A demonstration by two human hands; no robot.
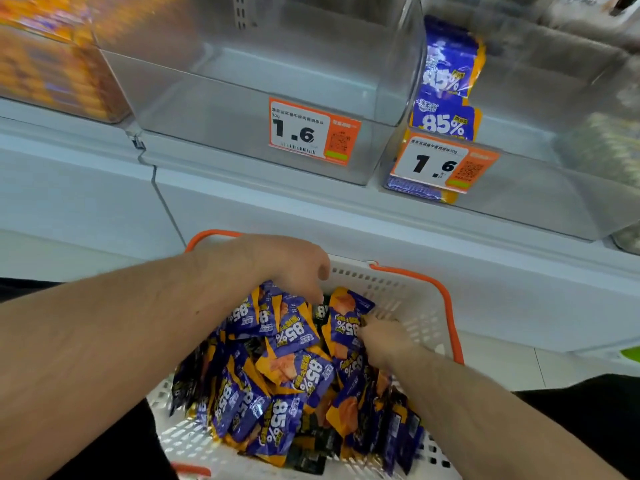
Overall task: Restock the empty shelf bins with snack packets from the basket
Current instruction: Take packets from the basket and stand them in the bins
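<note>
A white perforated basket (412, 306) with orange handles (446, 306) is seen low in the view, in front of a white shelf unit (242, 202). It is filled with a heap of purple-and-orange snack packets (277, 382) marked "85%"; some black packets (311, 455) are mixed in at the near side.

Both bare forearms are reached down into the basket. The left hand (277, 265) is held over the far end of the heap, knuckles up, with the fingers curled downward among the packets; the fingertips are hidden, so it cannot be told whether a packet is gripped. The right hand (384, 337) is placed lower, at the right side of the heap, and its fingers are closed on the edge of one purple packet (346, 323), which stands up a little from the others.

Above, two clear plastic shelf bins are seen side by side. The middle bin (242, 98) holds nothing, and an orange price label (311, 131) reading "1.6" is fixed on its front. The right bin (554, 168) has a similar label (440, 164), and a few of the same purple packets (446, 81) are stacked against its left wall. At the upper left a further bin (52, 64) with orange goods is seen, but it is blurred.
</note>
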